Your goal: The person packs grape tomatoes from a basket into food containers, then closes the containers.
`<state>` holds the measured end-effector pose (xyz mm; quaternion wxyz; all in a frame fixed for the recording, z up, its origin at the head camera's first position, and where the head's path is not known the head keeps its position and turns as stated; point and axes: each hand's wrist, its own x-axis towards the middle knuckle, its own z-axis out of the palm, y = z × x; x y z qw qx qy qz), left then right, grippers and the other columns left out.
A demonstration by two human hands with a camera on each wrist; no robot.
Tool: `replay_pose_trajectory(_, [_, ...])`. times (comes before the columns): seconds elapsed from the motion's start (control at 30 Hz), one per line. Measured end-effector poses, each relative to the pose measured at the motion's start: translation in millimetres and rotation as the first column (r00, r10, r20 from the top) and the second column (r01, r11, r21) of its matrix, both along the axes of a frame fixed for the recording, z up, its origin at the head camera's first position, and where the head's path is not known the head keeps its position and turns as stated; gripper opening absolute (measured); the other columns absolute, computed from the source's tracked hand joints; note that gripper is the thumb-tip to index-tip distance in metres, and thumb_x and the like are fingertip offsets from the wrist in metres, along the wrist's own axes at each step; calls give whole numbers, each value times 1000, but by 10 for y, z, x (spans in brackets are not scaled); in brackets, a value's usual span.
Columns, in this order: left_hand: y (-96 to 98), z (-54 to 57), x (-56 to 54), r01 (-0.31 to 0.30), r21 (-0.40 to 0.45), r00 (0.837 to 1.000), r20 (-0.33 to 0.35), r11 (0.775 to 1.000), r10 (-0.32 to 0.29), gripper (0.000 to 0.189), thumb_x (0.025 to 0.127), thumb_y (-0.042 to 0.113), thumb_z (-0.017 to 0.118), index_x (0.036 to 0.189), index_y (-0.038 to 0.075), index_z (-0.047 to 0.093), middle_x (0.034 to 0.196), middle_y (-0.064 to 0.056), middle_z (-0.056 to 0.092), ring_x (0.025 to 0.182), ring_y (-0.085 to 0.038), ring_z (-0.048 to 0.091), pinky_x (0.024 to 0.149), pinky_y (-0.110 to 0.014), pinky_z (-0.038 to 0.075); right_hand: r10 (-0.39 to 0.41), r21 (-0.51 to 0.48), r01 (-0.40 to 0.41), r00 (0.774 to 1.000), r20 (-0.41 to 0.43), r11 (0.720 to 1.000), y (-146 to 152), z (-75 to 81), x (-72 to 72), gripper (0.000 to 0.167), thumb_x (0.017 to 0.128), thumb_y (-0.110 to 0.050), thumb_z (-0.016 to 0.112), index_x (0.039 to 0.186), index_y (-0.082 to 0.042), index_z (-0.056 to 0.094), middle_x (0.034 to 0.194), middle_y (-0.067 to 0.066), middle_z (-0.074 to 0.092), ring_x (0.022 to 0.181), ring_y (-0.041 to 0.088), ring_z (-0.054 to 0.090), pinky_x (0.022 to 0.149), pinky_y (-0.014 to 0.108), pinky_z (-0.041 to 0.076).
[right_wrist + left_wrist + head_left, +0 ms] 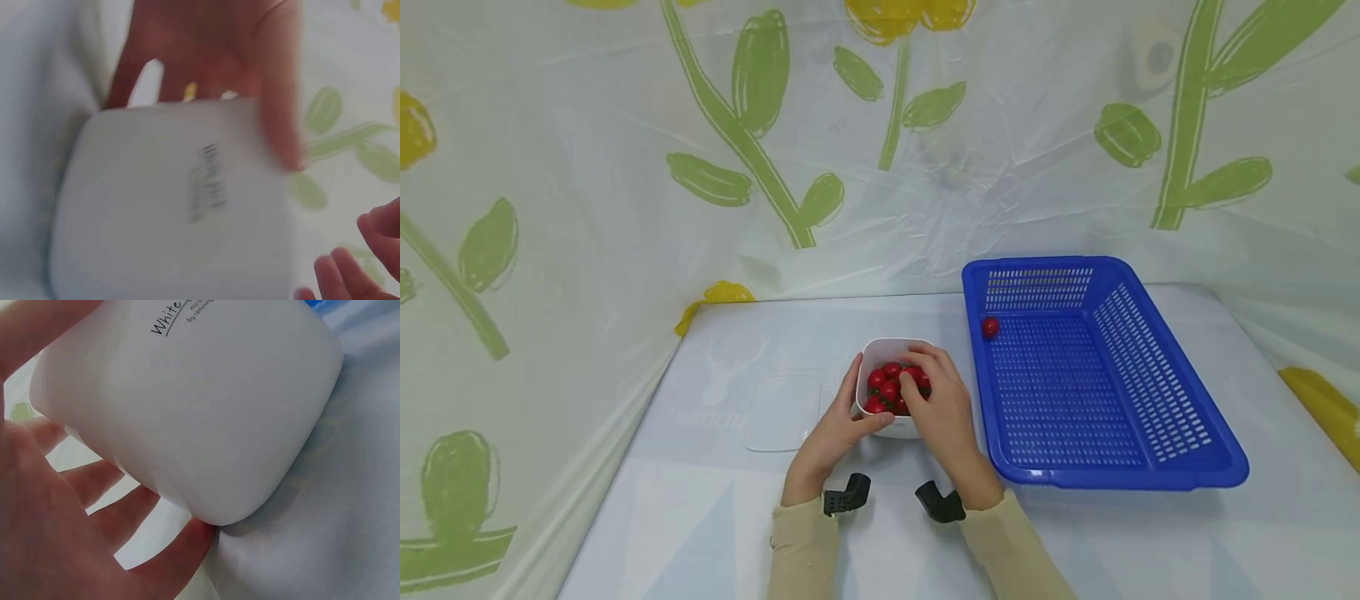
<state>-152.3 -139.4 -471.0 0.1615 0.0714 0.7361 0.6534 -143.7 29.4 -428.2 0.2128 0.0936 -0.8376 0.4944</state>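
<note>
In the head view, a small white square container (pixel 887 427) holds several cherry tomatoes (pixel 889 390) with green stems. My left hand (pixel 837 429) grips its left side, thumb across the near side and fingers along the wall, as the left wrist view also shows. My right hand (pixel 942 406) is over its right part, with the thumb down among the tomatoes and the forefinger near the far rim. I cannot tell whether it pinches a tomato. In the right wrist view the container wall (pixel 169 187) hides the right fingers' ends.
A blue slotted basket (pixel 1195 392) stands right of the container, with one cherry tomato (pixel 990 327) at its far left. A clear flat lid (pixel 782 412) lies on the white table (pixel 700 492) to the left. Behind hangs a flower-patterned sheet (pixel 1000 192).
</note>
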Motion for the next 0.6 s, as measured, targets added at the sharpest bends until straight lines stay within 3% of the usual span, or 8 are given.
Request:
replay_pose_trajectory(0.1, [-7, 52, 16, 5, 11, 1000, 8, 1000, -5, 90, 78, 28, 69, 139, 46, 6, 144, 20, 6, 129, -16, 21, 98, -46, 29, 52, -31, -52, 999, -8, 998, -10, 132, 67, 23, 86, -15, 55, 108, -14, 62, 122, -2, 49, 109, 14, 48, 85, 37, 45])
replay_pose_trajectory(0.27, [-7, 246, 71, 12, 14, 1000, 26, 1000, -13, 91, 79, 24, 69, 142, 39, 5, 146, 14, 5, 130, -19, 18, 99, -45, 28, 152, -71, -153, 988, -20, 986, 72, 369, 162, 24, 88, -14, 56, 111, -11, 61, 120, -3, 50, 98, 13, 54, 79, 33, 48])
replay_pose_trajectory(0.4, [-7, 322, 95, 13, -19, 999, 29, 1000, -13, 93, 77, 30, 70, 142, 37, 4, 147, 11, 7, 131, -16, 14, 100, -45, 27, 197, -85, -196, 980, 4, 977, 242, 536, 225, 24, 89, -16, 55, 112, -13, 60, 114, -5, 54, 98, 11, 55, 83, 33, 46])
replay_pose_trajectory(0.5, [-6, 268, 74, 15, -8, 1000, 26, 1000, -15, 92, 76, 30, 71, 141, 39, 5, 147, 11, 7, 131, -14, 12, 100, -46, 26, 208, -81, -204, 977, 46, 976, 382, 639, 277, 24, 90, -19, 55, 113, -17, 60, 110, -7, 57, 97, 7, 55, 83, 32, 46])
replay_pose_trajectory(0.6, [-17, 144, 31, 2, 11, 1000, 8, 1000, -2, 91, 77, 26, 71, 139, 44, 7, 146, 15, 9, 130, -12, 12, 99, -46, 26, 220, -36, -218, 972, 83, 975, 503, 762, 308, 24, 90, -21, 54, 113, -21, 59, 108, -10, 58, 95, 4, 55, 82, 30, 46])
